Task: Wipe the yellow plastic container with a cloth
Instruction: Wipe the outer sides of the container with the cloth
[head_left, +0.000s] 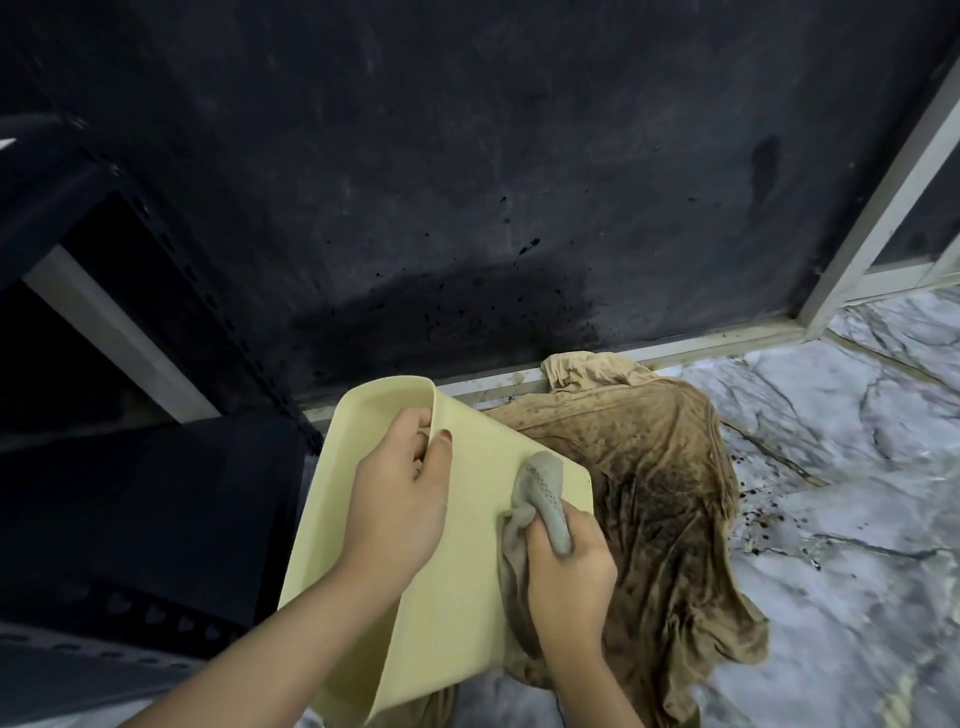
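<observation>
a person's left hand (400, 493) hooks its fingers over the rim of a yellow plastic container (457, 587), thumb outside, apparently tilting it so an outer wall faces up for wiping. the right hand (566, 577) is closed around a bunched grey cloth (543, 493), which sticks out past its fingertips and presses on that wall near the far corner. a stained brown rag (660, 499) lies on the marble floor (841, 519) just beyond the right knuckles.

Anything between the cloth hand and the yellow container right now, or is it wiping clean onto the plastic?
Nothing visible blocks it. The right hand presses the grey cloth straight onto the yellow container outer wall; the left hand grips the rim, clear of it.
</observation>
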